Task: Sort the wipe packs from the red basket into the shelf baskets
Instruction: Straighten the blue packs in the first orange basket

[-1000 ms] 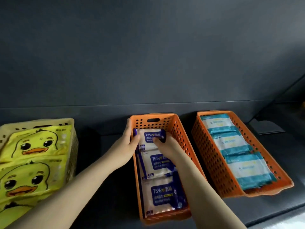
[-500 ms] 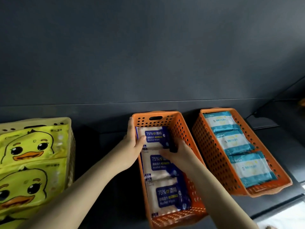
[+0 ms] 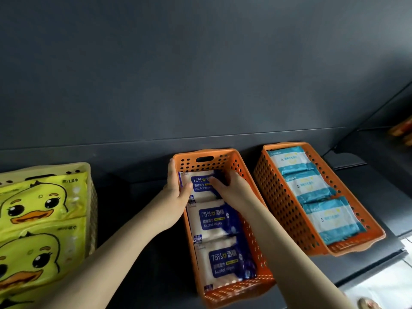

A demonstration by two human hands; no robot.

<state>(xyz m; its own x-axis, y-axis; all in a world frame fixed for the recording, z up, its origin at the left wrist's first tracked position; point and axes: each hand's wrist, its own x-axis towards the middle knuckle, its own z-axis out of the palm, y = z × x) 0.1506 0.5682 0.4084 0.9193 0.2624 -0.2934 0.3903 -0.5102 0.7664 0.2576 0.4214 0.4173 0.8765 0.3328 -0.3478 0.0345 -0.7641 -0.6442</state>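
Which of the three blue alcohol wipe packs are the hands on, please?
The rearmost pack, by the middle basket's handle slot: the left hand and the right hand both touch it. The middle pack and front pack have no hand on them.

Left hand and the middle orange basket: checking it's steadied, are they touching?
Touching. Head view: left hand clasps the middle orange basket at its left wall, thumb inside.
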